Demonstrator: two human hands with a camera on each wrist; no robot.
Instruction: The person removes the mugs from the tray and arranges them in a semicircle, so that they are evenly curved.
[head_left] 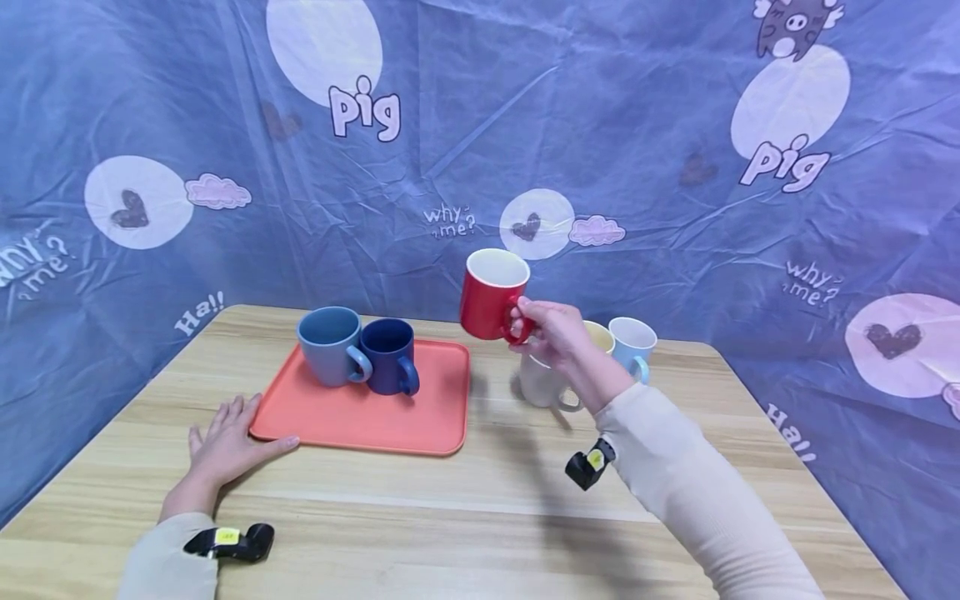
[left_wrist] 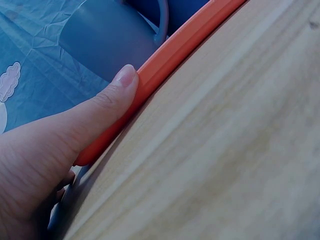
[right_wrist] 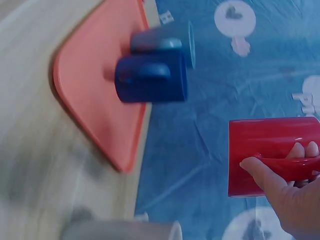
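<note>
A red mug (head_left: 483, 298) with a white inside is up above the table, between the tray and the mugs on the right. My right hand (head_left: 557, 332) grips it by the handle, and in the right wrist view the thumb lies along the handle of the red mug (right_wrist: 260, 131). At the coral tray's (head_left: 442, 417) front left corner rests my left hand (head_left: 228, 450), fingers spread along the left side. Its thumb (left_wrist: 117, 92) touches the front rim in the left wrist view. On the tray stand a grey-blue mug (head_left: 324, 354) and a navy mug (head_left: 384, 354), side by side.
Right of the tray, partly behind my right forearm, stand a white mug (head_left: 538, 385), a mug with a yellow inside (head_left: 602, 335) and a light blue mug (head_left: 628, 354). The wooden table (head_left: 360, 517) ends at a blue printed cloth (head_left: 420, 192) at the back.
</note>
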